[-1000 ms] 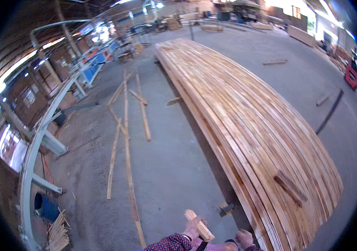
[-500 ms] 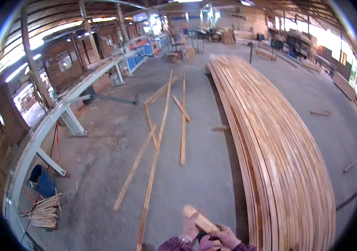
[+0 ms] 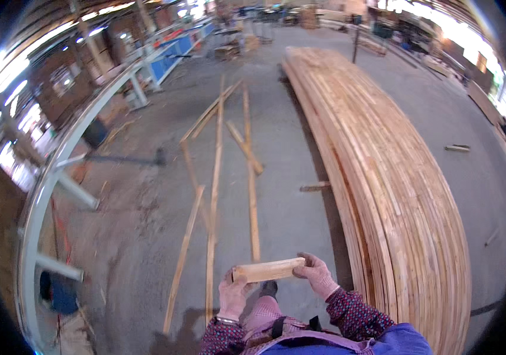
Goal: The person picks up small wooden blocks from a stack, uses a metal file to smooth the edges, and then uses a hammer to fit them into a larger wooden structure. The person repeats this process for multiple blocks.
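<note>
A short pale wooden block (image 3: 269,270) is held level in front of my body, between both hands. My left hand (image 3: 233,294), gloved, closes round the block's left end. On the right end, my right hand (image 3: 317,276) grips with the thumb on the near face. To the right lies a long stack of wooden boards (image 3: 383,177), apart from both hands. Several loose wooden strips (image 3: 214,207) lie on the floor ahead and to the left, some crossing each other.
A long pale metal frame on legs (image 3: 45,177) runs along the left side, with a dark blue bucket (image 3: 63,294) by its near end. A wood piece (image 3: 314,187) juts from under the stack. Another small offcut (image 3: 458,148) lies on the floor at right.
Both hands have risen and moved further into view, and the block has turned from slanting to nearly level, with one hand at each end. The view has tilted down.
</note>
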Demonstrator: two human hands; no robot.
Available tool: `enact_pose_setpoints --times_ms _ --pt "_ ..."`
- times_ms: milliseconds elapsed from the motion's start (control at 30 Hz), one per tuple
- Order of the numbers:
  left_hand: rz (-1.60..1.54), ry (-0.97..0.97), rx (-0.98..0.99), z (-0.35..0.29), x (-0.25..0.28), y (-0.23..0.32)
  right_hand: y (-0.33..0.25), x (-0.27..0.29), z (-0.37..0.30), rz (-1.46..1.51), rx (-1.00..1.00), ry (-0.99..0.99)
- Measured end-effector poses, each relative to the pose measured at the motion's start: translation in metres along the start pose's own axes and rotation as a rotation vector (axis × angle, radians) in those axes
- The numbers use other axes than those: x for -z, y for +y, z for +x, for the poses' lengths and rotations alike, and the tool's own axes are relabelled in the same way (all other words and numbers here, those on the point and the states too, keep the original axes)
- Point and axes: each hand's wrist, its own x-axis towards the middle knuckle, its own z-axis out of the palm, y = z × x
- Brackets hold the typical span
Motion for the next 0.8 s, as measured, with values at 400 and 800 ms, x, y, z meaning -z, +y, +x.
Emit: enact_pose_setpoints --times_ms 400,800 --pt "0.177 -0.376 -0.099 0.378 -0.206 0.071 -0.177 0.004 0.295 1.077 -0.052 -0.064" --pt "0.126 -0.217 0.017 0.700 -0.328 0.163 -0.352 0.031 0.651 1.053 -0.135 -0.201"
